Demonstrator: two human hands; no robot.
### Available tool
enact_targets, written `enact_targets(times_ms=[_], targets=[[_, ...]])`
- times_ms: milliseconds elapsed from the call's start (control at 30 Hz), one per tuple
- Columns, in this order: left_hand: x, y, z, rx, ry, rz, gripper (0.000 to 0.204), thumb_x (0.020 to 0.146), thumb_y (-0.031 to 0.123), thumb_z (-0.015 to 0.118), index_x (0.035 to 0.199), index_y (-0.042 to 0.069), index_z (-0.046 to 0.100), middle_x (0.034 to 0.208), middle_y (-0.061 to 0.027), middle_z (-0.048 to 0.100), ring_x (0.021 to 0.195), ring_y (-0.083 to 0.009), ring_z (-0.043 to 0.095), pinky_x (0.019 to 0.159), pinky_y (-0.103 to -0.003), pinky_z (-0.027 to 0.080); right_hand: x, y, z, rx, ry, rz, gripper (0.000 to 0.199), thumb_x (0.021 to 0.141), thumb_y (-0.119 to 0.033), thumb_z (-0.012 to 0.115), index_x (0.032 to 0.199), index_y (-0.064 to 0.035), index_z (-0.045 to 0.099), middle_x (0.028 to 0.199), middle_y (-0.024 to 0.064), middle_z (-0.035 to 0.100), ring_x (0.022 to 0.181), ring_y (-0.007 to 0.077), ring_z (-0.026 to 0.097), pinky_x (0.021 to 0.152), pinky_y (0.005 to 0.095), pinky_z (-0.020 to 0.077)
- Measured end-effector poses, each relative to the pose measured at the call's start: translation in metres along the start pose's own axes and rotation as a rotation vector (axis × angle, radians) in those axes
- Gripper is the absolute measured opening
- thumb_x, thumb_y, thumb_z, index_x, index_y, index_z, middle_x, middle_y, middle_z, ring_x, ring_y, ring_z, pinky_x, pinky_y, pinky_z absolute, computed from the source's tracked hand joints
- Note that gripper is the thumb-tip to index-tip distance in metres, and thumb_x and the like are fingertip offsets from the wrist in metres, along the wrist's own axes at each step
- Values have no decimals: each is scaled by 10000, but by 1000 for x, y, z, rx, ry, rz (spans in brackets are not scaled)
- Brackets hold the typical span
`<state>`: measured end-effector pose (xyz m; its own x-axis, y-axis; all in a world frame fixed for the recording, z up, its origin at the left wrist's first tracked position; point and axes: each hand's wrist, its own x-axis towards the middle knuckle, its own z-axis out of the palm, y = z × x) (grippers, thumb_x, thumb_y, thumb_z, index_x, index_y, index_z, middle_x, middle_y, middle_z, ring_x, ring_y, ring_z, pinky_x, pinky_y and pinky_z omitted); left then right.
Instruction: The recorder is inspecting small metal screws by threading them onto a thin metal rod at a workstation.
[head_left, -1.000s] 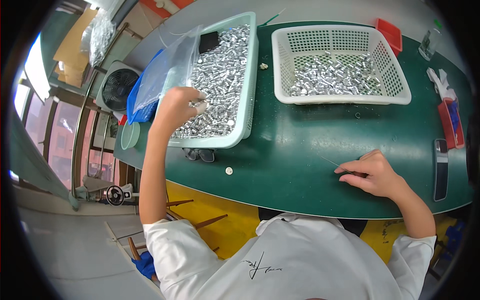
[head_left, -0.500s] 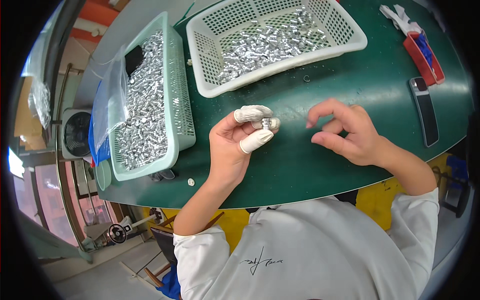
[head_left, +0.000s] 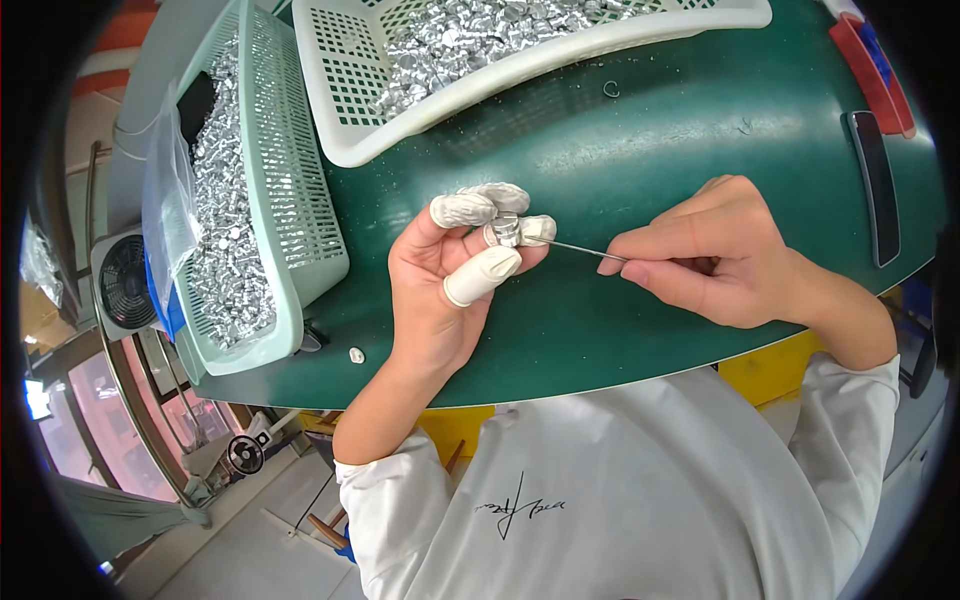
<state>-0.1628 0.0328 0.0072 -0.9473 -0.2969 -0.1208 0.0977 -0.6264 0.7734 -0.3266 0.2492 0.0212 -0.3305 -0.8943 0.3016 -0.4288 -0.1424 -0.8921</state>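
On the near side of the white basket (head_left: 470, 100), the left hand (head_left: 428, 275) pinches a part (head_left: 507, 231) in its fingers as the right hand (head_left: 715, 255), fingers pinching a pick (head_left: 580, 248), apparently probes it, which calls for steadiness next.

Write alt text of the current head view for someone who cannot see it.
The left hand, wearing white finger covers, holds a small silver part, and the right hand points a thin tool toward it. Beyond them on the green table, a white basket and, farther left, a pale green basket hold many silver pieces.
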Motion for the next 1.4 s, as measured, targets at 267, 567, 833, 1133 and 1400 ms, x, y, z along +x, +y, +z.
enact_targets(times_ms=[267,567,833,1133,1400], targets=[[-2,3,3,124,43,-91,447,814,51,836,1222,81,656,1309,-112,654,1147,-274,685,996,-389,598,0,0,0,118,-5,77,143,897,35,713,1012,2,792,695,66,730,447,56,502,430,226,361],[0,7,-2,335,-92,45,403,783,41,847,1143,26,668,1124,-145,668,1001,-280,707,872,-435,625,-2,-3,-5,211,-85,165,114,907,24,724,992,9,799,613,43,671,437,51,494,426,215,346],[7,5,-7,425,-222,231,522,654,-121,898,1140,-99,709,1005,-185,722,891,-290,760,830,-409,666,-2,3,-10,144,-140,78,95,876,2,762,963,3,800,672,59,722,412,86,498,403,231,356],[8,9,-10,583,-261,149,450,680,-6,907,1085,-56,718,863,-171,698,783,-317,745,708,-422,639,-4,3,-9,-349,-118,-290,213,798,4,796,1006,-19,755,559,14,583,373,134,432,371,288,250],[13,11,-5,685,-326,307,324,659,-51,926,947,-69,779,872,-177,756,844,-297,777,755,-366,644,-6,8,-8,-204,-119,-242,166,830,-23,788,995,-25,766,612,26,647,384,142,422,379,288,266]])
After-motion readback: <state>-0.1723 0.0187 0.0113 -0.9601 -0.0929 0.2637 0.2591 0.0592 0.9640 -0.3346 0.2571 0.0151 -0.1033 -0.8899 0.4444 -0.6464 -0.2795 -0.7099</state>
